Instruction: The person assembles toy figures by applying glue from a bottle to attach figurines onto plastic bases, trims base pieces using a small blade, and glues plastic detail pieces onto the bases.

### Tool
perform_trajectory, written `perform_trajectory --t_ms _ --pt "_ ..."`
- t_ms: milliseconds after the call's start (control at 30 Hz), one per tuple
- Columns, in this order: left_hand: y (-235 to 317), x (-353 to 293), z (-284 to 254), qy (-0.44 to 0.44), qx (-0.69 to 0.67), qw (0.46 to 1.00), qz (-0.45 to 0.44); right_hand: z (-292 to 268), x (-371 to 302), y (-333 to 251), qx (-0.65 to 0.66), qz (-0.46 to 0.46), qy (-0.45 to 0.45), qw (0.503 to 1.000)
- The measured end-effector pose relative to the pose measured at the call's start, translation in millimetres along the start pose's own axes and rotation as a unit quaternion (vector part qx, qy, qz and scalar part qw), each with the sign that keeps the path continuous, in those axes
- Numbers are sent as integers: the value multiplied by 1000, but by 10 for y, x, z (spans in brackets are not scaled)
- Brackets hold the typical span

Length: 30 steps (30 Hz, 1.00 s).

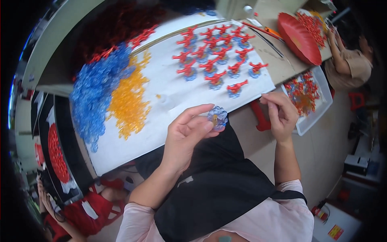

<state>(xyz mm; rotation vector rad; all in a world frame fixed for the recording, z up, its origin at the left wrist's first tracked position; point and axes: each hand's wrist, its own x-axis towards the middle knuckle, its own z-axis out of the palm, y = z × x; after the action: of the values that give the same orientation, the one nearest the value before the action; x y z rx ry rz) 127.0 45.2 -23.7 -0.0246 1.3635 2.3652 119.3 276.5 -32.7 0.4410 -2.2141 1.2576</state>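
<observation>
Between the thumb and fingers of my left hand [187,131] is a translucent blue plastic base [217,117] with bumpy edges and a small yellow part at its middle. It is held just off the table's near edge. To the right, my right hand [281,115] is raised apart from it, fingers curled and thumb drawn in; anything pinched there is too small or hidden to make out. Ahead, red branching plastic figures [215,78] stand in rows on blue bases. Loose yellow parts [129,101] and a heap of blue bases [94,92] lie at the left.
A dark red heap [117,28] lies at the far left. Tweezer-like tools [266,40] and a red fluted bowl [296,38] are at the far right. Beside my right hand is a white bin [327,94] of mixed parts. Other people [348,66] sit at the right and lower left.
</observation>
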Motion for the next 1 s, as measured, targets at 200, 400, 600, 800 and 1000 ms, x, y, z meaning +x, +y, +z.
perform_trajectory --t_ms 200,400,600,800,1000 --pt "100 -350 -370 65 -30 997 28 950 113 -259 166 96 -181 965" --pt "104 -428 -693 135 -31 988 74 1637 133 -259 113 58 -172 977" --pt "77 -337 -816 145 -23 982 121 1647 114 -187 225 114 -158 955" --pt "72 54 -759 91 150 979 103 1278 -15 -281 295 167 -100 936" --pt "-11 348 -610 119 524 813 224 1121 -47 -245 306 182 -64 932"
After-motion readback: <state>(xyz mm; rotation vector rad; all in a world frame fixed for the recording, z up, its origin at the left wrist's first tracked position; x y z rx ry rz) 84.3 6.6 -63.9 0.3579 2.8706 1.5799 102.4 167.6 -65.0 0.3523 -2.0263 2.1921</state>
